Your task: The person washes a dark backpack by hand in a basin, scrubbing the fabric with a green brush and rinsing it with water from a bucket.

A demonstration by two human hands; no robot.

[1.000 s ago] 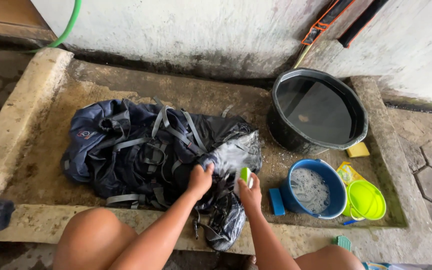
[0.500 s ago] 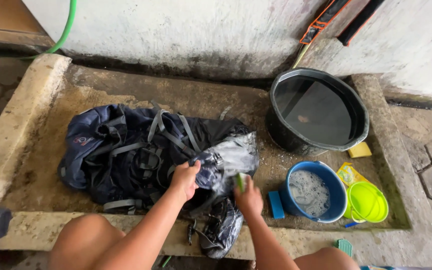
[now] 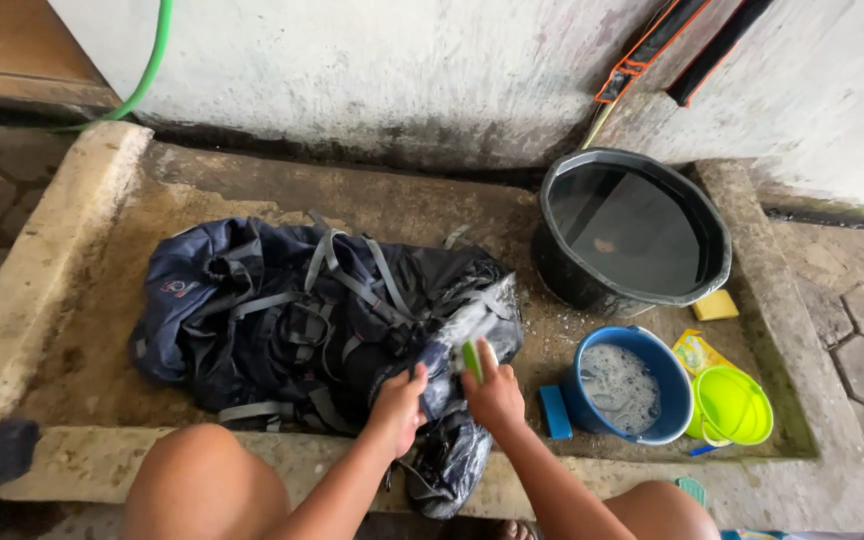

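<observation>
Wet concrete trough [image 3: 72, 250] under stained white wall [image 3: 402, 70].

Over the last second the left hand [image 3: 397, 408] has slid from a spot right beside the right hand [image 3: 495, 395] out to the left over the dark backpack [image 3: 302, 320], then come partway back, so it now grips the soapy fabric just left of the right hand. The right hand with its green brush [image 3: 471, 358] has crept a little up the wet, foamy patch, though motion blur makes the exact shift hard to judge. The foamy fabric between the hands looks more bunched than before.
</observation>
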